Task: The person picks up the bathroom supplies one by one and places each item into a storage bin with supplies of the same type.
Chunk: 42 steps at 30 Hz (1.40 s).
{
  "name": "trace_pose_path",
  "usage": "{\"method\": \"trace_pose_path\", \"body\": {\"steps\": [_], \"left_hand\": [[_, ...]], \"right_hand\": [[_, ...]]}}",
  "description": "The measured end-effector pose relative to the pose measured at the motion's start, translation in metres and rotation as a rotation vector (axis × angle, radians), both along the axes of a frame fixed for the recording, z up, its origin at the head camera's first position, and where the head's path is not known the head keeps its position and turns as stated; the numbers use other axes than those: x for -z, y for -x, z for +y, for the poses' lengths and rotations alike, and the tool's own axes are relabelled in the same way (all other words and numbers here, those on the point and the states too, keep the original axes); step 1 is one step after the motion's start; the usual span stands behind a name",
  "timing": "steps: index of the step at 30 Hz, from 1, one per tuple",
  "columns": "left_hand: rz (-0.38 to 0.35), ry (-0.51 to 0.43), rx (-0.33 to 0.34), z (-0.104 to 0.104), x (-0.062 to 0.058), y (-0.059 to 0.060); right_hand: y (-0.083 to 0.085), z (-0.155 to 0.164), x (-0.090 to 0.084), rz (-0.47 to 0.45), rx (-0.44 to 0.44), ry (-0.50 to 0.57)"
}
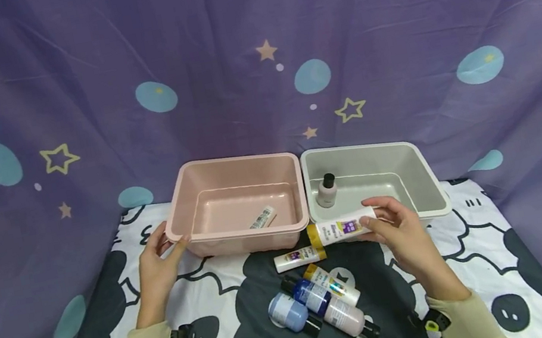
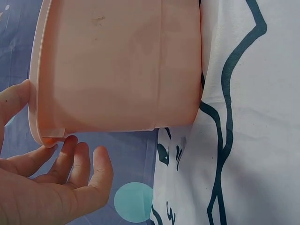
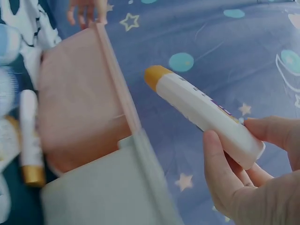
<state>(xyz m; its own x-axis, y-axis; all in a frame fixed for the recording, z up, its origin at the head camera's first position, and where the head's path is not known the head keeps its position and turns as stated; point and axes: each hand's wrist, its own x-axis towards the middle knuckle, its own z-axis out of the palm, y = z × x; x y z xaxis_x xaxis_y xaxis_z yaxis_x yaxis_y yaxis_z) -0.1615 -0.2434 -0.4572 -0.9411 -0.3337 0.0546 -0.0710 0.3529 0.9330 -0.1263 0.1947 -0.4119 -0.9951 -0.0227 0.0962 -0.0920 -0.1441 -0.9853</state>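
1 white tube [image 1: 338,230] clamped in right fingers [image 3: 216,161], left fingers [image 2: 33,161] apparently pinching pink bin [image 1: 240,243] by 1 corner

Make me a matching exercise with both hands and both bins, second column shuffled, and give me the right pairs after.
1. Left hand
2. Right hand
3. Pink bin
4. Pale grey bin

A. Has a black-capped bottle inside
B. Holds a white yellow-capped tube
C. Has a small pale item inside
D. Grips a bin's rim

Pairs: 1-D, 2-B, 3-C, 4-A
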Motion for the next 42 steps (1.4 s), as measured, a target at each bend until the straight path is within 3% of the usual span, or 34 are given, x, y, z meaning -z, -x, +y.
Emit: {"method": "trace_pose_path", "body": {"steps": [6, 14, 22, 33, 37, 42], "left_hand": [[-0.007, 0.009, 0.001, 0.000, 0.002, 0.000], [0.017, -0.008, 0.014, 0.001, 0.003, 0.001], [0.004, 0.009, -0.004, 0.001, 0.001, 0.000], [0.014, -0.009, -0.019, -0.001, 0.003, -0.004], [0.020, -0.026, -0.018, -0.001, 0.002, -0.004], [0.022, -0.032, -0.010, -0.002, 0.002, -0.003]], "right_hand": [[0.036, -0.024, -0.029, 0.006, -0.019, 0.065], [0.101, -0.071, -0.054, -0.018, -0.032, 0.033], [0.160, -0.120, -0.049, -0.123, -0.041, 0.052], [0.192, -0.148, -0.028, -0.283, -0.053, -0.117], [0.198, -0.151, -0.020, -0.331, -0.045, -0.101], [0.202, -0.151, -0.012, -0.327, -0.016, -0.088]]}}
